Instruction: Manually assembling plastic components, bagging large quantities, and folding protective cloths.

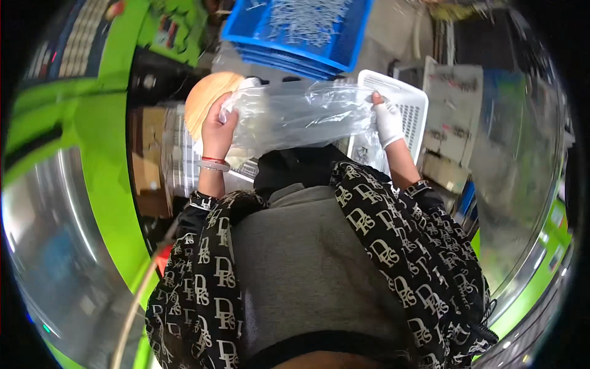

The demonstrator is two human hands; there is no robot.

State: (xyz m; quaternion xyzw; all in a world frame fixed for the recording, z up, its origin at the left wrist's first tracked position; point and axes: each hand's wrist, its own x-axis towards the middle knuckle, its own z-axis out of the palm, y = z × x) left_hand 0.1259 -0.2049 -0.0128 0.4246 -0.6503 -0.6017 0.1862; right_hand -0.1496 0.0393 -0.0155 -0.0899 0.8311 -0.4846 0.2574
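A clear plastic bag [307,114] is stretched sideways between my two hands. My left hand [219,128], bare and with a red string and a pale bangle at the wrist, is closed on the bag's left end. At the other end, my right hand [388,120] in a white glove grips the bag, its bare thumb on top. Some white material shows by the left fingers; I cannot make out what it is. Behind the bag, at the left, is a round wooden stool top [212,98], partly covered by my left hand and the bag.
Beyond the bag sits a stack of blue crates [295,61], the top one holding many thin pale metal-looking pieces. A white perforated basket [418,104] stands beside my right hand. Green machines [98,160] line the left, with cardboard boxes [150,147] near them.
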